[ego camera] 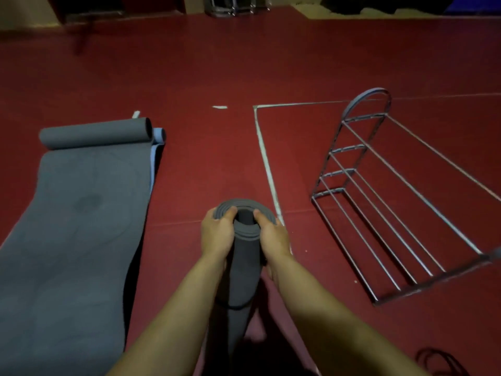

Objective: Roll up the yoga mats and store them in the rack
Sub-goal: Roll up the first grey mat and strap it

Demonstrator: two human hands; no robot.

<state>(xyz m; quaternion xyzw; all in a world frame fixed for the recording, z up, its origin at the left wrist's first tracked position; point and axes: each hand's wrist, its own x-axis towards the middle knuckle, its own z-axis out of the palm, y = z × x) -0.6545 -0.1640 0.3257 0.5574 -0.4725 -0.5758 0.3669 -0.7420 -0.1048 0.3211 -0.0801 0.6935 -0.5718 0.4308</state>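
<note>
my left hand (218, 234) and right hand (273, 236) are both gripping the top end of a rolled grey mat (242, 261), fingers curled round its sides and each thumb hooking over the rim into the hollow core. the roll is standing upright on the red floor (206, 77) in front of me, its spiral layers showing at the top and a dark band circling it lower down. my forearms are reaching down and inward to it. a second grey mat (78, 226) is lying mostly unrolled towards the floor's left edge. the wire rack (379, 185) is standing to my right, apart from the roll.
</note>
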